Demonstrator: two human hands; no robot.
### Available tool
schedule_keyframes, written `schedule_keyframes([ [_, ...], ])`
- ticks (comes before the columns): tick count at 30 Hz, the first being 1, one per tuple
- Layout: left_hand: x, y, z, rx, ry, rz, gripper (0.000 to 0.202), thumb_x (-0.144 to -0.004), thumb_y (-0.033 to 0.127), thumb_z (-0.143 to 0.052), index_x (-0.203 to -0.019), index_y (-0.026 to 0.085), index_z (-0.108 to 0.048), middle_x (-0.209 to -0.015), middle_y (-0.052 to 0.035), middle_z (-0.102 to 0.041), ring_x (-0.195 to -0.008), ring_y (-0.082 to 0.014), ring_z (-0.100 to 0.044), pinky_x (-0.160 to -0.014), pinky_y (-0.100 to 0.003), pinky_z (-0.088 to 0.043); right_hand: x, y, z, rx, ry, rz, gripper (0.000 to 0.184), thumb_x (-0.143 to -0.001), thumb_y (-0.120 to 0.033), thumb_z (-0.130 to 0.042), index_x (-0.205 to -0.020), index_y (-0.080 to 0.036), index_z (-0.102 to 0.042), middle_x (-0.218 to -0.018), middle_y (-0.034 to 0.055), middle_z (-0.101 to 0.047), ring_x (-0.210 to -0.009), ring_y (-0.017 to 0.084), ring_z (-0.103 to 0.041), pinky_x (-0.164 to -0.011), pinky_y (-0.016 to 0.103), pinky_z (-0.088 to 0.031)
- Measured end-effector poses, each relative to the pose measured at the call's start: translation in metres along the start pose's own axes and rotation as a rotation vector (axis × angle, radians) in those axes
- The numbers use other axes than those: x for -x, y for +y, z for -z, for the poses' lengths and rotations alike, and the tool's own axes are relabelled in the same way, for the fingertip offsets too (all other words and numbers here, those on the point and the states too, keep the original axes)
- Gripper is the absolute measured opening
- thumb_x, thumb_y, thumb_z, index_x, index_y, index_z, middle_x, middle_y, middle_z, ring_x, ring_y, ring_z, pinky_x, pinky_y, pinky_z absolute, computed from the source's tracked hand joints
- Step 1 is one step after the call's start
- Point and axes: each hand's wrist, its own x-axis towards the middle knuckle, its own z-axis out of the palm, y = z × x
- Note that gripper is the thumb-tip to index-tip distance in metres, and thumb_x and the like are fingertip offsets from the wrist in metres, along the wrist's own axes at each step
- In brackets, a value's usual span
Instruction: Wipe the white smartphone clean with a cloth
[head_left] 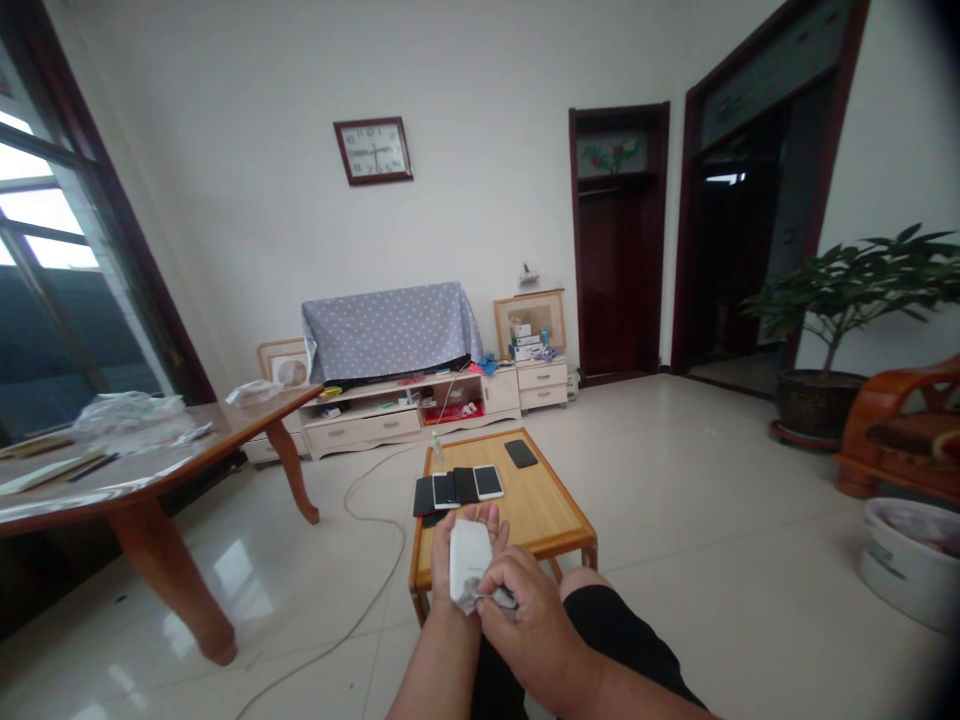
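We note left hand (442, 568), palm up, grasping white device (471, 550) before near edge of worktop (551, 510). Right hand (534, 597) pinching grey cloth (470, 592) against device's lower end. We record phones in row (466, 485) from worktop's left edge, dark phone (521, 454) near far right corner, small bottle (437, 450) at far left corner.

We count two bare hands (526, 595), one white rectangular device (470, 550), one crumpled grey cloth (472, 592), one brown-framed wall clock (373, 151) and one green potted plant (862, 272).
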Motion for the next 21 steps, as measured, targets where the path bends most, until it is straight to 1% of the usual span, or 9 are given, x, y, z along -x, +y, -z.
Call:
schedule_keyframes([
  [2, 0.002, 0.006, -0.001, 0.008, -0.046, -0.027, 0.017, -0.089, 0.031, -0.057, -0.094, 0.018, -0.067, -0.112, -0.0112, -0.073, -0.120, -0.0258, -0.065, -0.105, -0.044, -0.050, 0.004, 0.006, 0.002, -0.066, 0.006, -0.109, 0.010, -0.078, -0.012, -0.059, -0.078, -0.022, -0.059, -0.085, -0.0006, -0.060, -0.081, 0.016, -0.056, -0.076, 0.027, -0.043],
  [4, 0.004, 0.011, -0.002, 0.000, -0.099, -0.054, 0.019, -0.089, 0.031, -0.056, -0.099, 0.019, -0.067, -0.124, -0.0116, -0.070, -0.132, -0.0272, -0.057, -0.109, -0.047, -0.047, 0.006, 0.012, 0.003, -0.177, -0.008, -0.270, 0.004, -0.082, -0.021, -0.062, -0.079, -0.021, -0.059, -0.081, -0.0010, -0.060, -0.077, 0.016, -0.055, -0.073, 0.027, -0.043],
  [7, 0.004, 0.013, -0.004, -0.050, -0.171, -0.072, 0.024, -0.089, 0.032, -0.055, -0.107, 0.022, -0.066, -0.138, -0.0107, -0.064, -0.141, -0.0273, -0.048, -0.114, -0.050, -0.043, 0.007, 0.014, 0.002, -0.447, -0.035, -0.534, 0.018, -0.083, -0.036, -0.067, -0.085, -0.021, -0.059, -0.073, -0.0023, -0.059, -0.064, 0.014, -0.051, -0.058, 0.024, -0.039],
  [8, 0.005, 0.013, -0.005, -0.070, -0.190, -0.075, 0.026, -0.089, 0.033, -0.055, -0.111, 0.023, -0.066, -0.141, -0.0103, -0.061, -0.142, -0.0271, -0.046, -0.115, -0.049, -0.042, 0.006, 0.013, 0.001, -0.541, -0.042, -0.610, 0.022, -0.082, -0.040, -0.068, -0.088, -0.020, -0.059, -0.072, -0.0022, -0.060, -0.062, 0.013, -0.050, -0.053, 0.023, -0.035],
  [10, 0.006, 0.012, -0.008, -0.105, -0.224, -0.074, 0.031, -0.090, 0.034, -0.055, -0.118, 0.023, -0.064, -0.146, -0.0099, -0.057, -0.144, -0.0272, -0.043, -0.116, -0.048, -0.041, 0.005, 0.010, 0.000, -0.691, -0.056, -0.721, 0.030, -0.079, -0.042, -0.071, -0.093, -0.019, -0.059, -0.073, -0.0008, -0.061, -0.060, 0.012, -0.051, -0.049, 0.021, -0.030],
  [12, 0.007, 0.012, -0.010, -0.139, -0.252, -0.064, 0.037, -0.092, 0.034, -0.052, -0.125, 0.022, -0.061, -0.149, -0.0102, -0.054, -0.145, -0.0282, -0.042, -0.116, -0.049, -0.041, 0.004, 0.007, 0.000, -0.781, -0.083, -0.772, 0.032, -0.077, -0.040, -0.073, -0.095, -0.016, -0.062, -0.077, 0.0011, -0.062, -0.062, 0.011, -0.052, -0.049, 0.020, -0.028],
  [15, 0.007, 0.012, -0.014, -0.207, -0.255, -0.066, 0.043, -0.095, 0.034, -0.048, -0.136, 0.022, -0.056, -0.151, -0.0096, -0.053, -0.144, -0.0275, -0.043, -0.113, -0.049, -0.045, 0.003, 0.005, 0.001, -0.844, -0.097, -0.792, 0.027, -0.077, -0.034, -0.072, -0.095, -0.015, -0.064, -0.080, 0.0015, -0.063, -0.062, 0.009, -0.051, -0.051, 0.019, -0.029],
  [18, 0.004, 0.012, -0.016, -0.303, -0.182, -0.122, 0.041, -0.097, 0.033, -0.052, -0.137, 0.024, -0.056, -0.150, -0.0081, -0.054, -0.140, -0.0243, -0.049, -0.108, -0.041, -0.050, 0.000, 0.007, 0.003, -0.794, -0.060, -0.767, 0.023, -0.078, -0.031, -0.070, -0.096, -0.017, -0.064, -0.079, 0.0004, -0.064, -0.064, 0.010, -0.052, -0.053, 0.019, -0.031],
  [21, 0.001, 0.014, -0.013, -0.447, -0.125, -0.190, 0.041, -0.093, 0.032, -0.062, -0.133, 0.023, -0.059, -0.146, -0.0097, -0.058, -0.128, -0.0232, -0.060, -0.101, -0.033, -0.054, -0.002, 0.010, 0.005, -0.704, -0.021, -0.701, 0.022, -0.079, -0.033, -0.070, -0.093, -0.018, -0.064, -0.076, -0.0013, -0.063, -0.063, 0.012, -0.052, -0.054, 0.021, -0.034],
])
